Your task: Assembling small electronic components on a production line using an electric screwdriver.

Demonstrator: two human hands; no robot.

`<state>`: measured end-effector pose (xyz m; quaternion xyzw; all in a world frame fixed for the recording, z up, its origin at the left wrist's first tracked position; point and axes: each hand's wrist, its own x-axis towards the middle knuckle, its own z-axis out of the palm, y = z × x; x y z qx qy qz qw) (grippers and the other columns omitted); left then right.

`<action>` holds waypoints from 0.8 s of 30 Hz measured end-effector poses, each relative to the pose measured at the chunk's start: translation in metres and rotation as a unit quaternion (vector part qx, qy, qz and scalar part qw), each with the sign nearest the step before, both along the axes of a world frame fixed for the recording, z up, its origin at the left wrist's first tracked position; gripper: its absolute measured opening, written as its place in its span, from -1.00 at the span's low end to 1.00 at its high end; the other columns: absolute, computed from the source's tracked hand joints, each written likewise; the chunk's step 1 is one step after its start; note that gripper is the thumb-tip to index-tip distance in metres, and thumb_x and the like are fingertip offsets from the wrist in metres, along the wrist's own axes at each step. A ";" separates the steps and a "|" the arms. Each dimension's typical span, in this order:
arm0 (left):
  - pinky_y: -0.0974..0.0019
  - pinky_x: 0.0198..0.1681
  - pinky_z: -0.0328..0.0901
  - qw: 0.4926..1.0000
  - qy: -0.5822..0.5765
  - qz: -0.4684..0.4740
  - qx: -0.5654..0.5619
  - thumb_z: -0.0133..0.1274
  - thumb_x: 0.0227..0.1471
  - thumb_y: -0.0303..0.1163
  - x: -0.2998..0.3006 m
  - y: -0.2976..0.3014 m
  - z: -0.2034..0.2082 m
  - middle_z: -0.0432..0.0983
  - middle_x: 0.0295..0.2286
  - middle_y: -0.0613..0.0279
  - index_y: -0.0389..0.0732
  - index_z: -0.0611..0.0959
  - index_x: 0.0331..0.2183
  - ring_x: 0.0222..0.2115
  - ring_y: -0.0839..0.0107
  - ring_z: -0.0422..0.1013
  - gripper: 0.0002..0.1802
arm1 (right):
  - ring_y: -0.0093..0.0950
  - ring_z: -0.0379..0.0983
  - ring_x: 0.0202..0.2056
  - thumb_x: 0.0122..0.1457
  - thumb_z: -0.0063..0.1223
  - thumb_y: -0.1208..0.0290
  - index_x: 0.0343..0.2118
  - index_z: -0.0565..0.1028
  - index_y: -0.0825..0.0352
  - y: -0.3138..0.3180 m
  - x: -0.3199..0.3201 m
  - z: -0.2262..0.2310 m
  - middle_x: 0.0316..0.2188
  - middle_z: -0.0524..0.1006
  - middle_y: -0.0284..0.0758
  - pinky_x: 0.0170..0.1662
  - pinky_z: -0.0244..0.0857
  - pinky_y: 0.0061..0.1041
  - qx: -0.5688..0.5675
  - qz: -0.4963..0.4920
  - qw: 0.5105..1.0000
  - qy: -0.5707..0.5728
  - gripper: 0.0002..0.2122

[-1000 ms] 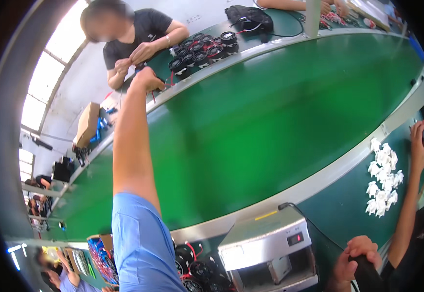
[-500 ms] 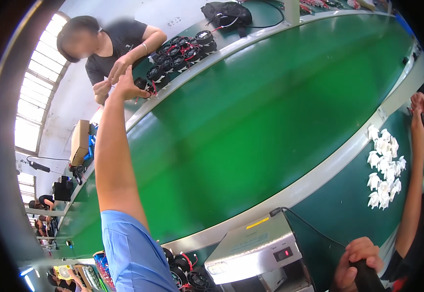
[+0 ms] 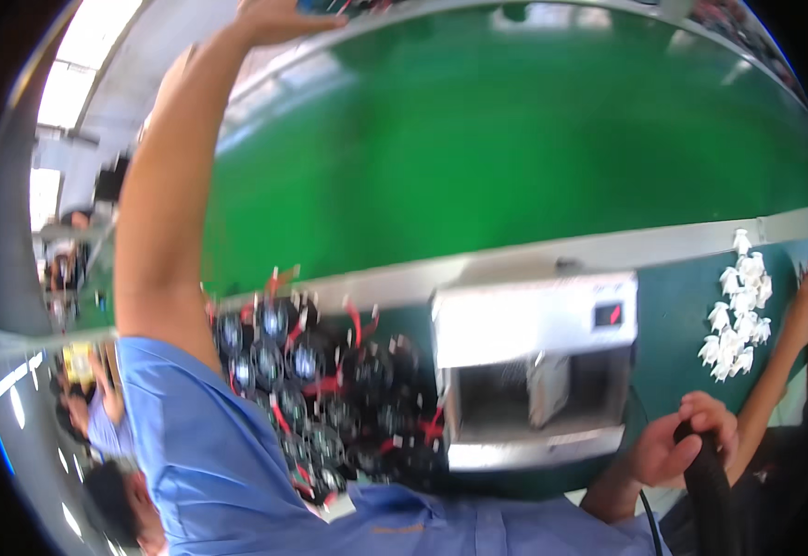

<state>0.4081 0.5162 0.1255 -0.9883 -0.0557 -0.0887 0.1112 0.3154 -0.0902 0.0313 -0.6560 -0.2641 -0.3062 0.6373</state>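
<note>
My left hand (image 3: 279, 20) is at the top edge on the far side of the green conveyor belt (image 3: 478, 157). It is blurred and partly cut off, with its thumb side stretched to the right. Nothing shows in it. On the lower right, my right hand (image 3: 696, 435) is closed around the top of a thick black handle-like thing (image 3: 708, 491), whose kind I cannot make out. Left of that hand stands a silver metal box machine (image 3: 534, 320) with a lit red switch and an open front. Many black round fans (image 3: 330, 408) with red wires lie under my left arm.
A pile of white plastic parts (image 3: 736, 306) lies on the green bench at the right. A co-worker's arm (image 3: 779, 347) reaches in beside it. The belt's pale metal rail (image 3: 404, 283) runs behind the machine. Other people are at the lower left, and dark parts (image 3: 738, 37) lie top right.
The view has swung down and nearer my body, bringing the fans and machine front into sight. My left hand has moved up to the picture's edge; the co-worker opposite is out of view.
</note>
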 end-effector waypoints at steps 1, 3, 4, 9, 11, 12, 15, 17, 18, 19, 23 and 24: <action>0.20 0.24 -0.05 0.997 0.053 0.046 -0.011 0.08 -0.14 0.24 -0.024 -0.031 0.021 0.07 0.13 -0.30 -0.51 0.03 0.17 0.18 0.00 0.03 0.17 | -0.40 0.23 -0.47 0.11 0.04 0.27 -0.07 0.24 0.34 0.002 0.006 -0.003 -0.45 0.27 -0.27 -0.39 0.19 -0.36 0.001 0.019 1.000 -0.009 -0.60; 0.24 0.25 -0.09 0.967 0.149 0.173 -0.110 0.06 -0.10 0.22 -0.085 -0.087 0.057 -0.01 0.18 -0.21 -0.38 0.07 0.19 0.22 0.02 -0.07 0.09 | -0.39 0.24 -0.47 0.10 0.05 0.27 -0.10 0.26 0.39 0.015 0.005 -0.004 -0.45 0.28 -0.24 -0.38 0.20 -0.36 0.024 0.058 0.998 -0.005 -0.61; 0.24 0.25 -0.09 0.966 0.146 0.178 -0.121 0.06 -0.10 0.22 -0.101 -0.098 0.048 -0.01 0.18 -0.21 -0.38 0.07 0.19 0.22 0.02 -0.07 0.09 | -0.40 0.25 -0.46 0.09 0.05 0.28 -0.12 0.27 0.41 0.018 0.001 -0.003 -0.45 0.28 -0.24 -0.39 0.20 -0.36 0.009 0.051 0.999 -0.005 -0.61; 0.18 -0.06 0.29 0.955 0.122 0.053 -0.267 0.12 -0.07 0.04 -0.184 -0.181 0.037 0.50 -0.20 -0.10 -0.32 0.48 -0.05 -0.17 0.10 0.43 -0.31 | -0.39 0.34 -0.41 0.05 0.01 0.56 -0.20 0.33 0.50 0.009 -0.014 0.020 -0.45 0.40 -0.20 -0.28 0.27 -0.41 -0.013 0.023 1.000 -0.004 -0.75; 0.19 -0.15 0.34 0.924 0.173 0.042 -0.337 0.00 0.06 -0.10 -0.216 -0.234 0.030 0.55 -0.30 -0.12 -0.34 0.58 -0.17 -0.27 0.12 0.49 -0.52 | -0.44 0.37 -0.40 0.05 0.01 0.62 -0.21 0.35 0.50 0.017 -0.024 0.023 -0.45 0.43 -0.23 -0.26 0.28 -0.46 0.010 0.053 0.998 0.021 -0.78; 0.23 -0.12 0.34 0.929 0.154 -0.051 -0.333 0.05 0.02 -0.10 -0.229 -0.237 0.014 0.54 -0.26 -0.11 -0.36 0.56 -0.14 -0.23 0.14 0.48 -0.48 | -0.50 0.37 -0.41 0.03 0.02 0.69 -0.20 0.37 0.50 0.019 -0.024 0.019 -0.44 0.44 -0.26 -0.27 0.29 -0.53 0.044 0.083 0.995 0.010 -0.76; 0.23 -0.06 0.32 0.884 0.234 -0.056 -0.401 0.15 -0.07 -0.06 -0.238 -0.264 0.001 0.50 -0.16 -0.09 -0.36 0.50 -0.05 -0.14 0.18 0.44 -0.34 | -0.56 0.36 -0.42 0.02 0.09 0.71 -0.18 0.38 0.51 0.021 -0.030 0.007 -0.42 0.44 -0.30 -0.30 0.29 -0.58 0.105 0.093 0.989 0.038 -0.73; 0.21 -0.06 0.32 0.869 0.279 -0.051 -0.404 0.17 -0.05 -0.10 -0.235 -0.265 -0.009 0.46 -0.10 0.03 -0.32 0.43 0.02 -0.13 0.28 0.41 -0.33 | -0.57 0.35 -0.41 0.02 0.10 0.70 -0.18 0.38 0.52 0.019 -0.032 0.000 -0.41 0.44 -0.31 -0.29 0.26 -0.61 0.078 0.091 0.992 0.032 -0.73; 0.22 -0.03 0.30 0.866 0.314 -0.030 -0.388 0.17 -0.07 -0.06 -0.235 -0.262 -0.013 0.46 -0.10 -0.01 -0.31 0.41 0.04 -0.11 0.22 0.40 -0.27 | -0.58 0.35 -0.42 0.02 0.11 0.68 -0.21 0.37 0.54 0.022 -0.032 -0.006 -0.41 0.43 -0.30 -0.31 0.25 -0.62 0.080 0.093 0.992 0.011 -0.75; 0.22 -0.02 0.28 0.851 0.343 -0.028 -0.397 0.18 -0.08 -0.04 -0.230 -0.257 -0.026 0.45 -0.09 -0.05 -0.31 0.40 0.05 -0.10 0.19 0.40 -0.25 | -0.58 0.34 -0.43 0.05 0.08 0.66 -0.26 0.39 0.51 0.025 -0.033 -0.008 -0.43 0.43 -0.32 -0.32 0.26 -0.62 0.080 0.086 0.993 0.010 -0.81; 0.24 0.02 0.25 0.841 0.390 -0.007 -0.376 0.17 -0.11 -0.02 -0.217 -0.269 -0.024 0.44 -0.09 -0.13 -0.30 0.40 0.06 -0.07 0.13 0.38 -0.22 | -0.58 0.34 -0.44 0.01 0.12 0.68 -0.23 0.38 0.52 0.026 -0.031 -0.017 -0.41 0.43 -0.29 -0.35 0.27 -0.60 0.084 0.110 0.990 0.000 -0.75; 0.25 0.01 0.26 0.850 0.384 -0.013 -0.360 0.13 -0.10 0.01 -0.216 -0.268 -0.027 0.45 -0.09 -0.12 -0.30 0.41 0.05 -0.07 0.14 0.39 -0.23 | -0.59 0.34 -0.45 0.00 0.11 0.71 -0.24 0.39 0.52 0.029 -0.031 -0.016 -0.41 0.44 -0.29 -0.36 0.27 -0.61 0.100 0.105 0.989 0.011 -0.76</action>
